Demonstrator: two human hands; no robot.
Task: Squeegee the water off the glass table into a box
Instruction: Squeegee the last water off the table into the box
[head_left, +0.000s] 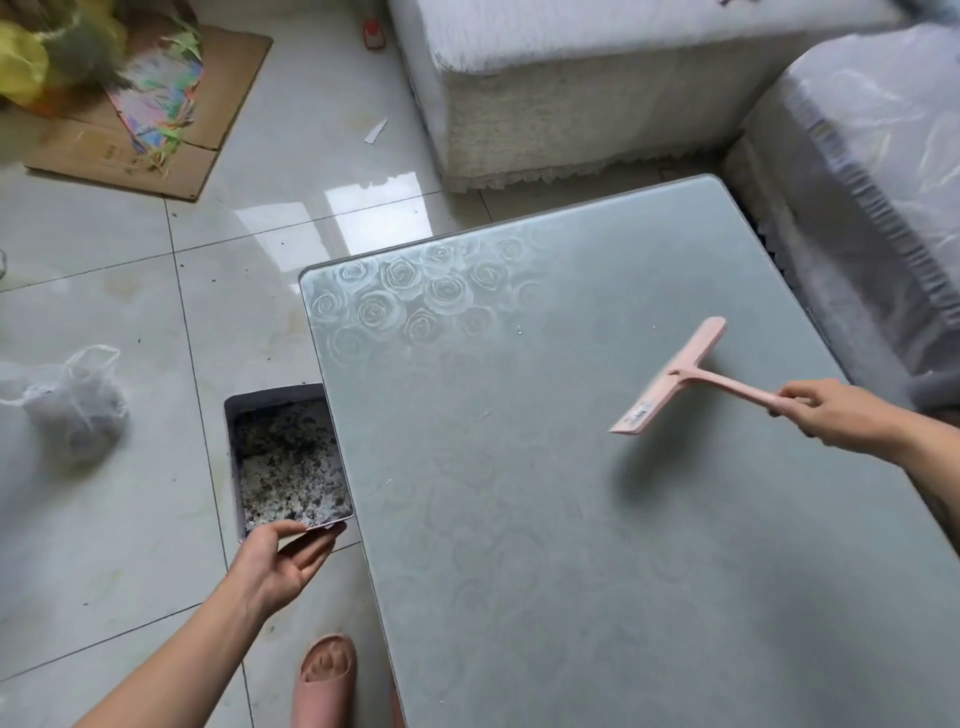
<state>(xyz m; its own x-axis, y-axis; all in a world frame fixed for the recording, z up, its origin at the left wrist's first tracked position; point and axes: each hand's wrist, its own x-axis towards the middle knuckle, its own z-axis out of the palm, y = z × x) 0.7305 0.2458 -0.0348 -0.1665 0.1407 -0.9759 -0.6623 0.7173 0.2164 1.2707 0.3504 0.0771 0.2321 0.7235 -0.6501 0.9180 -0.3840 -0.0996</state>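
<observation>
A frosted glass table (571, 519) with a rose pattern at its far left corner fills the right half of the view. My right hand (836, 413) grips the handle of a pink squeegee (670, 379), whose blade hovers just above the glass near the right side. A grey box (231, 421) holding speckled wet debris sits beside the table's left edge, below the level of the glass. My left hand (283, 561) holds the box by its near rim, thumb on top and fingers underneath.
White covered sofas (571, 78) stand behind and to the right of the table. On the tiled floor lie a knotted plastic bag (72, 400), flattened cardboard (156, 119) with colourful paper scraps, and my pink slipper (324, 680) near the table's corner.
</observation>
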